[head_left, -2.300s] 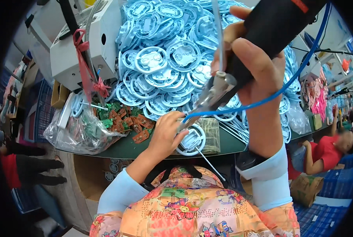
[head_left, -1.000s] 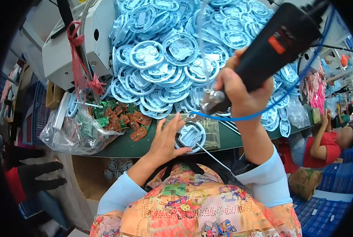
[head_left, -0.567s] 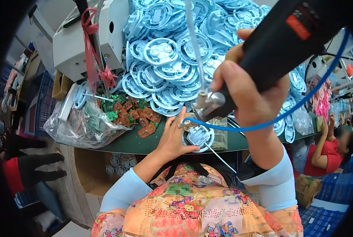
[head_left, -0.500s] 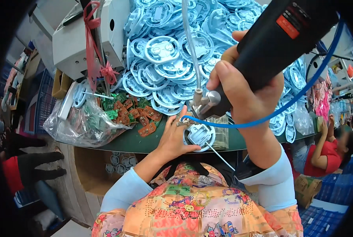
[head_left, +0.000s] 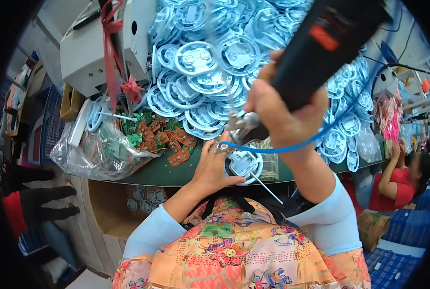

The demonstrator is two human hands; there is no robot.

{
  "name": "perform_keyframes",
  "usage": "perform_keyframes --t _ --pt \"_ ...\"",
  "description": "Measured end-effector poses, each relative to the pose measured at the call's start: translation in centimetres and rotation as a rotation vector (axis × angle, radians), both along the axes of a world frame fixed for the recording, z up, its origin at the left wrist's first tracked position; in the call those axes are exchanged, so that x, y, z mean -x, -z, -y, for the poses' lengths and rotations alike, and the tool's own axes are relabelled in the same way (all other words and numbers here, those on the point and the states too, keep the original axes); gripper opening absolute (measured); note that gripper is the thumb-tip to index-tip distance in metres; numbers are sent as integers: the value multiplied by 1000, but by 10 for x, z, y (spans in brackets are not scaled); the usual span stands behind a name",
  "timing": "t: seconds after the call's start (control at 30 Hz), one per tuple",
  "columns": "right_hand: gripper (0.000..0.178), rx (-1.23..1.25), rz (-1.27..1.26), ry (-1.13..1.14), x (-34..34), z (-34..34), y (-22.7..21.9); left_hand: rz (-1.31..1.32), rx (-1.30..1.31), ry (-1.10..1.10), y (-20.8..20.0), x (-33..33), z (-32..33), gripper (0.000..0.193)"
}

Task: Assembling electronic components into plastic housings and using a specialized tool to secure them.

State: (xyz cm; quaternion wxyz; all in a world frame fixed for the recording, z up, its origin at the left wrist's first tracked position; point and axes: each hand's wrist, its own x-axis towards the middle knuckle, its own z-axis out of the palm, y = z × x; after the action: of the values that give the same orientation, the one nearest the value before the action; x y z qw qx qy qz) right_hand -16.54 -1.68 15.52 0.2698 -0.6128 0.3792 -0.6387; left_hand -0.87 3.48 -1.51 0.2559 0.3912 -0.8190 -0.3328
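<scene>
My right hand (head_left: 287, 115) is wrapped round a thick black power screwdriver (head_left: 316, 53), tilted, with a metal nose and a blue hose (head_left: 311, 139) looping from it. The nose points down at a round light-blue plastic casing part (head_left: 244, 164) at the table's front edge; whether the tip touches it is hidden. My left hand (head_left: 210, 168) grips that part along its left rim, thumb at the near side and fingers at the far side. A thin white stick (head_left: 268, 189) juts from the part towards me.
Behind my hands rises a large heap of similar light-blue parts (head_left: 195, 58). To the left lie small brown and green circuit boards (head_left: 152, 137), a clear plastic bag (head_left: 104, 149) and a grey machine (head_left: 102, 53) with pink ties. A person in red (head_left: 393, 183) sits at the right.
The screwdriver and my right hand have shifted left, with some blur, and the tool's upper end has swung left. My left hand and the plastic part have hardly moved.
</scene>
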Motion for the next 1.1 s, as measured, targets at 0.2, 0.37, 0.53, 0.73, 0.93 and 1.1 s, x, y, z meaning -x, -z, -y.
perform_keyframes --t 0.2,0.37,0.53,0.73,0.93,1.1 --pt "45 30 21 51 34 -17 -47 -98 172 -33 -3 -1 -1 90" --pt "46 7 55 113 46 -32 -43 28 329 47 -11 -2 -7 82" --pt "45 3 57 90 45 -34 -27 63 281 57 -6 5 -6 83" --pt "41 -22 89 98 41 -31 -22 73 280 1 -10 12 -6 78" --pt "41 74 -23 166 46 -25 -2 99 306 51 -23 6 -3 92" --pt "45 10 50 49 50 -29 -40 83 287 63 -14 -4 2 86"
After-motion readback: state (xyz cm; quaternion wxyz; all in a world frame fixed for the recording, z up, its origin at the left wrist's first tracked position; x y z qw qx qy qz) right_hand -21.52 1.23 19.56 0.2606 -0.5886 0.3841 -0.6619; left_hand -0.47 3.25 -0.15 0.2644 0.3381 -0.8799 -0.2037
